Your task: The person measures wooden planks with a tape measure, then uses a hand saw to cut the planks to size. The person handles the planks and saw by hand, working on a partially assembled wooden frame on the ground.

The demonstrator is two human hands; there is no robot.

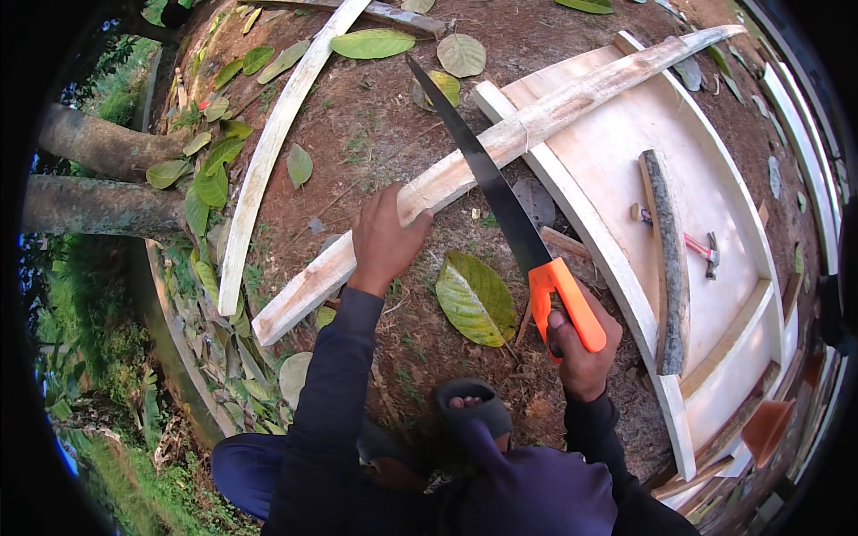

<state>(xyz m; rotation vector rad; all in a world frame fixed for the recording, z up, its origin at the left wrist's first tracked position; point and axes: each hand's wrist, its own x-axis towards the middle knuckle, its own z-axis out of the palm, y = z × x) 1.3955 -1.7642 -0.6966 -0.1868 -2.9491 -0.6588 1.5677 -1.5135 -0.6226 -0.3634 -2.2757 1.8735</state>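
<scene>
My left hand (386, 239) is wrapped over a long, rough-sawn wooden beam (572, 105), nearer its left end. Held by its orange handle in my right hand (585, 353) is a hand saw (493, 183), its dark blade pointing up and to the left. The blade crosses the beam to the right of my left hand; whether its teeth are in the wood I cannot tell. Toward its far right end the beam lies across a pale framed wooden panel (609, 268).
On the panel are a bark-covered stick (666, 268) and a hammer (706, 252) partly behind it. Another pale plank (284, 147) lies at left, near tree trunks (107, 205). Big leaves (476, 299) are strewn over reddish soil. My sandalled foot (472, 406) is below.
</scene>
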